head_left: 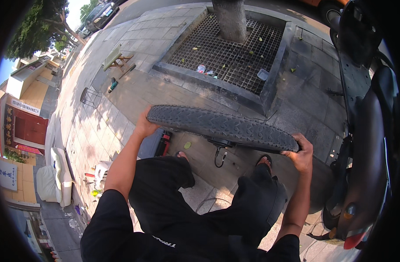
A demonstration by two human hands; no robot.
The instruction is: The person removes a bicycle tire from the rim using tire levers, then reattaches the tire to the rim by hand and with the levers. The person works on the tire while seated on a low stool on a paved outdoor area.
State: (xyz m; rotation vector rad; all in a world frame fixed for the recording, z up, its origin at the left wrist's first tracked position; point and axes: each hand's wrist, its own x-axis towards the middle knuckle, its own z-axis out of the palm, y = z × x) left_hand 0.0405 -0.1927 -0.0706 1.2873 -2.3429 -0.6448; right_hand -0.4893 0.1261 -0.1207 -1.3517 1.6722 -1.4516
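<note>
A bicycle wheel with a knobby black tyre (pixel 221 124) is held up across the front of me, above my knees. My left hand (pixel 145 124) grips its left end, and my right hand (pixel 301 153) is wrapped round its right end, slightly lower and nearer to me. Below the tyre the dark hub (pixel 221 142) shows, with a short black cable (pixel 217 158) curling down from it. Most of the rim and the spokes are hidden under the tyre. Some of the fingers on both hands are out of sight beneath the wheel.
A grey and red toolbox (pixel 158 143) stands by my left foot. Farther left are a green drill (pixel 113 85), a metal stool frame (pixel 90 97) and a small folding seat (pixel 117 59). Ahead, a raised stone border (pixel 208 85) surrounds a tree. A dark motor scooter (pixel 366 153) stands close on my right.
</note>
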